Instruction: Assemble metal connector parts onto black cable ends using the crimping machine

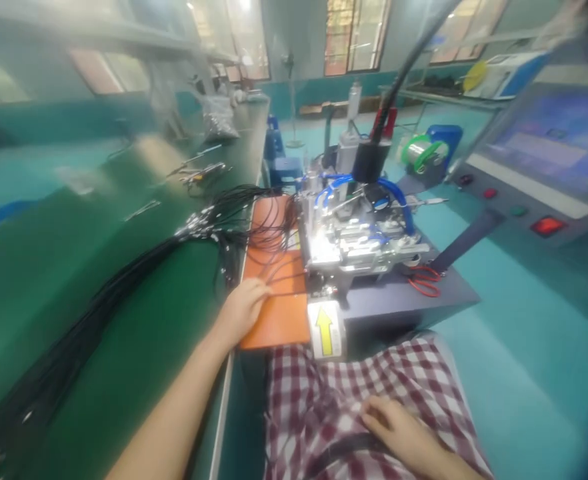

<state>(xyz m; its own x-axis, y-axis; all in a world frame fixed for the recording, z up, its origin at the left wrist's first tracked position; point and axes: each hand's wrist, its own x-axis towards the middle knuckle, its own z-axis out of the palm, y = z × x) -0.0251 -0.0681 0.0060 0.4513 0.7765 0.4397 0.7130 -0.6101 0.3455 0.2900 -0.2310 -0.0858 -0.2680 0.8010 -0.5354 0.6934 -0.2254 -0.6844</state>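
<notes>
My left hand (244, 308) rests at the near left edge of an orange mat (275, 327). Its fingers are closed on a thin black cable (288, 294), which runs right toward a metal bench machine (369, 247). More black cables (269, 237) lie loosely across the mat beyond the hand. Over my lap, my right hand (401, 427) is loosely curled, with a gap between thumb and fingers and nothing visible in it. Beneath it is a red-and-white checked cloth (364, 380). A white block with a yellow arrow (325, 330) sits at the machine's front.
A long bundle of black cables (109, 287) crosses the green table (139, 373) at left. Red-handled scissors (425, 280) lie on the machine's base. A control panel (539, 160) stands at right. Behind the machine is a green-rimmed wire spool (424, 153).
</notes>
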